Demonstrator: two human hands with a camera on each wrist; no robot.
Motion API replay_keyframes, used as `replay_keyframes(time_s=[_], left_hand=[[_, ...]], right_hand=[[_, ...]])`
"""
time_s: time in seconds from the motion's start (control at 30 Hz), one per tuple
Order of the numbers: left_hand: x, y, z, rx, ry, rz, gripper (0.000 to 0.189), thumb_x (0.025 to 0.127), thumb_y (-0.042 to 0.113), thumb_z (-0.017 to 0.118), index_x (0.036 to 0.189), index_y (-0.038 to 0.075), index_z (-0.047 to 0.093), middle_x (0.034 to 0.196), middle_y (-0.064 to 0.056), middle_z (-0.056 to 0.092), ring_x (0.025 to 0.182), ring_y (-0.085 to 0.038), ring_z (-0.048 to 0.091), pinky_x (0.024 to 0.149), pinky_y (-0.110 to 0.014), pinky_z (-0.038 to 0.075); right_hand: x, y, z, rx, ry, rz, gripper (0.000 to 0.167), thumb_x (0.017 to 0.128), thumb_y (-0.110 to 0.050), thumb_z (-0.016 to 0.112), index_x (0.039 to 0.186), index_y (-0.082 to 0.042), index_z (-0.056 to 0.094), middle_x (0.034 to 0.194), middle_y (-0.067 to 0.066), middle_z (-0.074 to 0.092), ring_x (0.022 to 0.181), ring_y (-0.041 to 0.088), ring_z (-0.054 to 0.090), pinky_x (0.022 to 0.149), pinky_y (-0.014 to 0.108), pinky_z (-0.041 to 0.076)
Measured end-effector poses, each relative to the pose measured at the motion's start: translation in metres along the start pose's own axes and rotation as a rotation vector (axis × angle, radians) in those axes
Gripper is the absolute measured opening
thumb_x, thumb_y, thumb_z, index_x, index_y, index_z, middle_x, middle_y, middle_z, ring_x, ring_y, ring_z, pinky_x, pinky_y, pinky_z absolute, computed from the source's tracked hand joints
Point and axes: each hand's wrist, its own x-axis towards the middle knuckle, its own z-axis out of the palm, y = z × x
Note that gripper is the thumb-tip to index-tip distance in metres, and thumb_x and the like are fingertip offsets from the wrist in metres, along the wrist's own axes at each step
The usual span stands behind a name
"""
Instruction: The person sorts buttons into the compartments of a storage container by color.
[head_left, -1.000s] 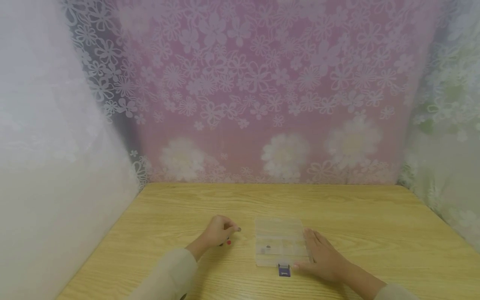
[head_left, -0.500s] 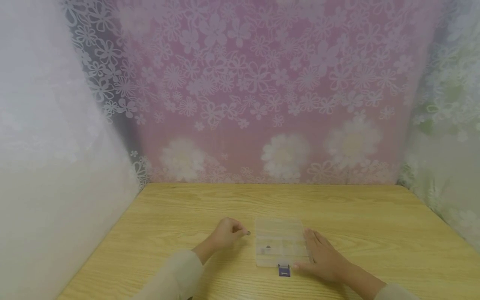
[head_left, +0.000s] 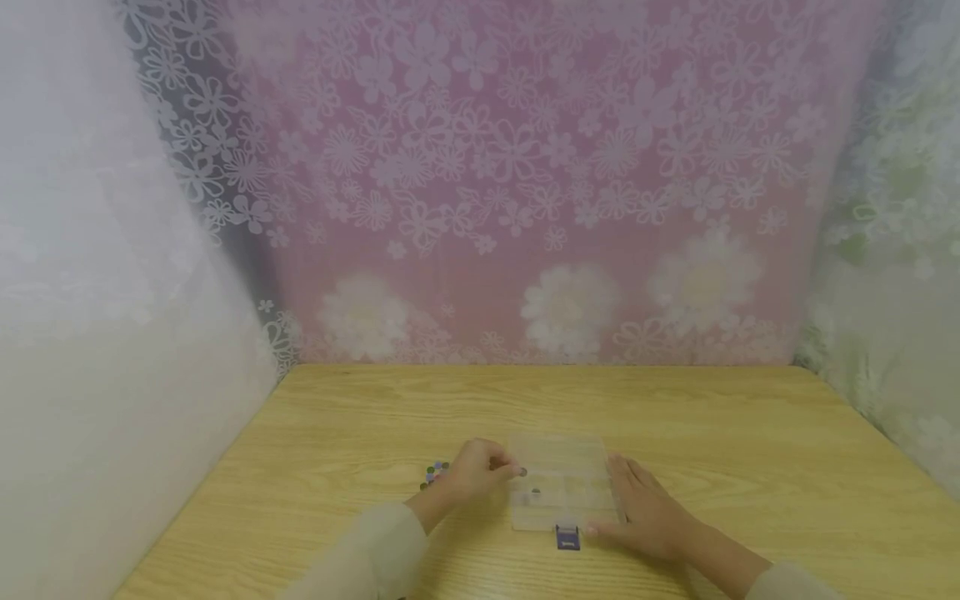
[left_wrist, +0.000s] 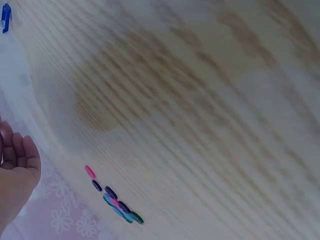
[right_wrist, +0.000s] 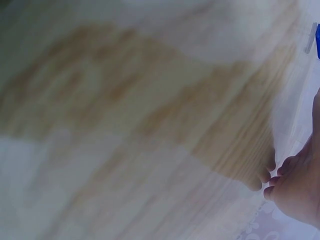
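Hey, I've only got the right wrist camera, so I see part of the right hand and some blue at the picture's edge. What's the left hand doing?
Observer: In the head view, the left hand is pinching a small, dark, roundish piece.

Operator: What's lying on the yellow wood-grain table that I'm missing?

Observer: The left wrist view shows a group of small pink, blue, green and dark oval-looking pieces there.

Operator: And the clear plastic divided box, does anything show in it?

Observer: Yes, the head view shows a tiny dark item within its left part, too small for me to identify.
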Motion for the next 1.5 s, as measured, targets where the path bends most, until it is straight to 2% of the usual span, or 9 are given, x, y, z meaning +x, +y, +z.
replay_keyframes(time_s=[0.17,0.27,0.57,0.9,1.13,1.5], left_hand=[[0.006,0.006,0.009,0.000,0.009,0.002,0.016,0.090,0.015,0.060,0.087,0.003,0.070,0.091,-0.009,0.069,0.078,-0.010,0.061,0.070,-0.019,0.051],[0.010,0.009,0.015,0.006,0.022,0.028,0.014,0.088,0.012,0.061,0.086,0.001,0.070,0.090,-0.010,0.069,0.075,-0.007,0.059,0.066,-0.015,0.049],[0.014,0.017,0.030,0.041,0.048,0.019,0.008,0.083,0.006,0.065,0.079,0.002,0.071,0.081,-0.005,0.066,0.071,-0.003,0.052,0.066,-0.014,0.045],[0.014,0.025,0.033,0.122,0.028,-0.031,0.009,0.081,0.008,0.069,0.074,0.004,0.071,0.078,-0.001,0.063,0.068,-0.002,0.048,0.061,-0.015,0.042],[0.017,0.030,0.033,0.256,-0.003,-0.031,0.009,0.081,0.011,0.070,0.073,0.007,0.072,0.082,-0.002,0.071,0.069,-0.002,0.052,0.063,-0.014,0.044],[0.017,0.032,0.033,0.296,0.011,-0.037,0.007,0.079,0.010,0.072,0.072,0.007,0.073,0.081,-0.001,0.072,0.074,-0.005,0.059,0.066,-0.015,0.046]], right_hand=[[0.000,0.000,0.000,-0.003,0.007,0.000,0.109,0.077,-0.067,0.056,0.141,0.013,0.019,0.144,0.035,0.024,0.132,0.052,0.024,0.104,0.063,0.025],[0.000,0.000,0.000,-0.003,0.011,-0.001,0.108,0.077,-0.067,0.056,0.140,0.013,0.020,0.144,0.035,0.024,0.132,0.051,0.024,0.104,0.063,0.025],[0.001,0.001,-0.001,-0.005,0.012,-0.005,0.108,0.078,-0.067,0.055,0.141,0.012,0.019,0.144,0.034,0.025,0.132,0.052,0.025,0.103,0.064,0.026],[0.001,0.001,-0.001,0.005,0.019,0.000,0.108,0.077,-0.066,0.057,0.141,0.013,0.019,0.144,0.035,0.026,0.131,0.052,0.025,0.102,0.064,0.026],[0.001,0.000,-0.001,0.004,0.021,-0.002,0.108,0.077,-0.066,0.057,0.141,0.013,0.019,0.144,0.035,0.025,0.131,0.052,0.025,0.102,0.064,0.027],[0.001,-0.001,-0.002,0.007,0.010,0.000,0.108,0.078,-0.066,0.056,0.141,0.012,0.018,0.145,0.034,0.023,0.132,0.051,0.023,0.103,0.064,0.025]])
